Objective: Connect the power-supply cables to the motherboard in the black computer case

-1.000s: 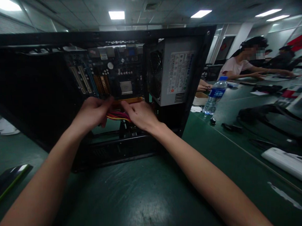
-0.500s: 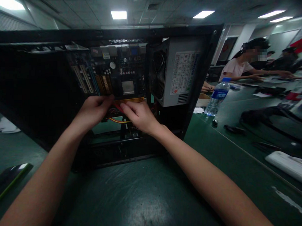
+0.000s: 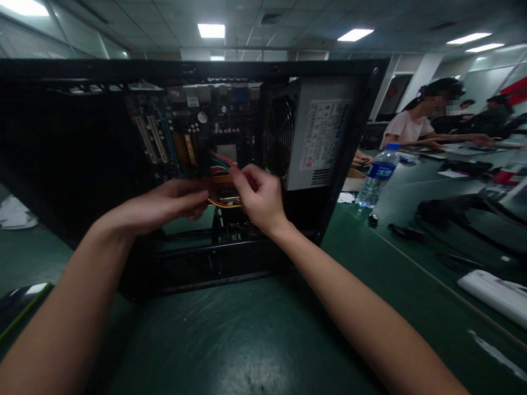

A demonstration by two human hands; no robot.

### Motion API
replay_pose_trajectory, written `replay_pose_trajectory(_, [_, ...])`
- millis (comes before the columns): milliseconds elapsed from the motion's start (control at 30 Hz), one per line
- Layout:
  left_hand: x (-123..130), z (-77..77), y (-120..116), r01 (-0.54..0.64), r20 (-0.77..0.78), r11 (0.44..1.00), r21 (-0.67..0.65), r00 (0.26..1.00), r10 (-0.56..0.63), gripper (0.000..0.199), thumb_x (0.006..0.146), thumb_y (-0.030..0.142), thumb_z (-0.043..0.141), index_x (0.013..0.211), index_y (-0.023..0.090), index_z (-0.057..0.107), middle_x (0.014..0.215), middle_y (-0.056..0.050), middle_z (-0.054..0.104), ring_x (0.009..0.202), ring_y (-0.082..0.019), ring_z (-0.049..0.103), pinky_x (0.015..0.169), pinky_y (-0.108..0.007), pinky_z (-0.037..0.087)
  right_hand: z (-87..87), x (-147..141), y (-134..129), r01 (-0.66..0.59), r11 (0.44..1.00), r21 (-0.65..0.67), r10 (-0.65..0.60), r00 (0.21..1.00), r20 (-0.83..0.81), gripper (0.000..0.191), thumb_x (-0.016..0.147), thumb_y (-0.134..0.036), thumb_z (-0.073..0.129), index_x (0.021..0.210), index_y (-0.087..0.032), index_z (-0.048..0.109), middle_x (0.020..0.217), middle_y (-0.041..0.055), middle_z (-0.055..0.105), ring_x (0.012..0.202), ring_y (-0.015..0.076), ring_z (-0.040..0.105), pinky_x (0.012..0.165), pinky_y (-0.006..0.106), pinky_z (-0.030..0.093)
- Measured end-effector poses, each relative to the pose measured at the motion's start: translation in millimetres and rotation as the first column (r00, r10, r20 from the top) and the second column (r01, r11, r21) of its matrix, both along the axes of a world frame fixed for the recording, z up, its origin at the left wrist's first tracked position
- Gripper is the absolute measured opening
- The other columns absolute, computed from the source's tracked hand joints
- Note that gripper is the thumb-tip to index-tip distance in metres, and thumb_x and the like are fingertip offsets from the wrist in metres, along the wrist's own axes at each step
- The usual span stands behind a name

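Observation:
An open black computer case (image 3: 197, 285) stands on the green table, with a motherboard (image 3: 242, 114) and a grey power supply (image 3: 324, 131) inside. My right hand (image 3: 261, 197) is closed on a bundle of coloured cables (image 3: 220, 160) in front of the board's lower part. Just left of it, my left hand (image 3: 176, 204) has its thumb and fingers near the yellow wires (image 3: 222, 205); its fingertips are blurred, and whether they hold anything is unclear. Gold-toned memory slots (image 3: 186, 148) and two pale slots (image 3: 151, 138) lie above my left hand.
Right of the case stand a water bottle (image 3: 378, 175) and its small dark neighbour (image 3: 373, 219). Farther right lie a white power strip (image 3: 504, 303) and black cables (image 3: 474, 211). A person (image 3: 413, 127) sits beyond. A green-edged dark object (image 3: 19, 313) lies left.
My left hand has moved slightly down, away from the slots. My right hand has shifted right, and the coloured cable bundle now shows more, arching toward it. The view has shifted slightly.

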State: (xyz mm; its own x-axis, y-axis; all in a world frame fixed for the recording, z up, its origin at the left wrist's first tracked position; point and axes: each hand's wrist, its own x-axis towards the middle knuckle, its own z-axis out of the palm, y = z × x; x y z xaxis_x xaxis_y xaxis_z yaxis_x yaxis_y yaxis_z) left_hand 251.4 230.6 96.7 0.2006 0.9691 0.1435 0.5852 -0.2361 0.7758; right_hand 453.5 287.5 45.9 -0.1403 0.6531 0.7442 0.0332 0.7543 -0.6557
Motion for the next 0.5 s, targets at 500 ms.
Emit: replay_pose_trajectory(500, [20, 30.8, -36, 0.048, 0.091, 0.950, 0.308, 0.993, -0.080, 0.059, 0.082, 0.034, 0.077, 0.136, 0.016, 0.064, 0.114, -0.008, 0.077, 0.104, -0.023, 0.075, 0.085, -0.028, 0.062, 37.2, 11, -38, -0.464, 0.826, -0.321, 0.529, 0.834, 0.157, 0.039, 0.099, -0.060, 0.057, 0.109, -0.023, 0.054, 0.080, -0.0028, 0.060, 0.052, 0.0089, 0.057, 0.042, 0.020, 0.047])
